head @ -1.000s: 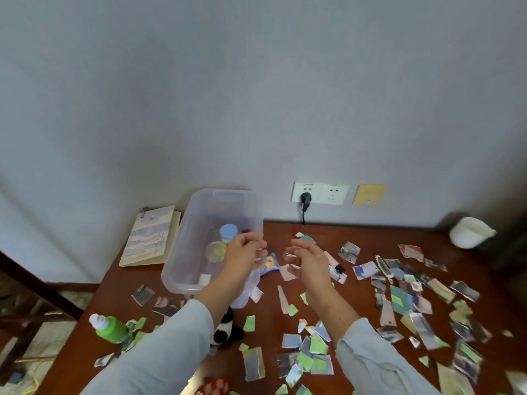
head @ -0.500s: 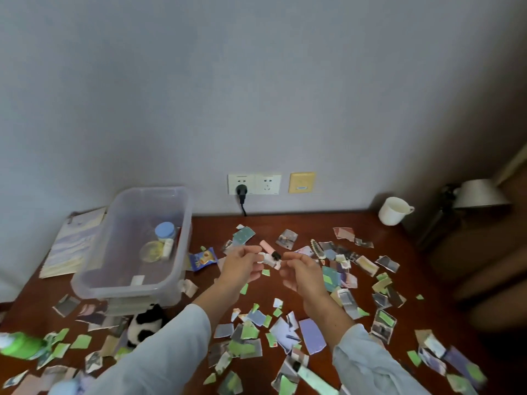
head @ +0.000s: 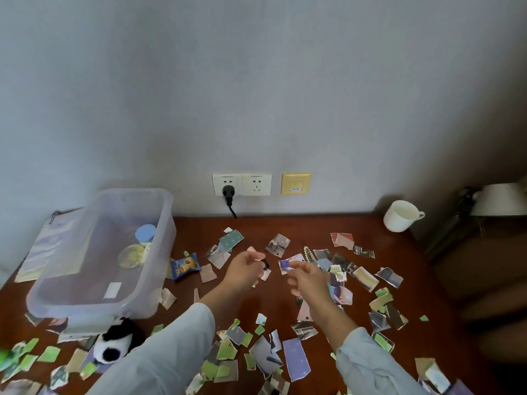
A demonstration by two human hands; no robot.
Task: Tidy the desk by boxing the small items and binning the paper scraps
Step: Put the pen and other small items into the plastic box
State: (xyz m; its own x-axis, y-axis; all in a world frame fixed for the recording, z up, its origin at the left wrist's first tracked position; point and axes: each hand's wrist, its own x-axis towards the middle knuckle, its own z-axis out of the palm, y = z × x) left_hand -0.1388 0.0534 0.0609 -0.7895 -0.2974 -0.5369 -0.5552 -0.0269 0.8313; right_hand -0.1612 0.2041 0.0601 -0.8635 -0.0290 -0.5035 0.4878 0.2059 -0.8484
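- Scrap-littered bench (head: pixel 288 225) meets a grey wall.
- Left grip (head: pixel 244 270) pinches a black item (head: pixel 265 264), likely for the left-edge box (head: pixel 167 223).
- Right grip (head: pixel 308 278) seems to pinch a purple scrap (head: pixel 286 265).

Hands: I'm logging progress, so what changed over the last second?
The left hand and right hand moved right, away from the box, to above the scraps. The left pinches a small black item; the right's fingers are at a purple scrap. The box, snack packet and panda toy stayed put.
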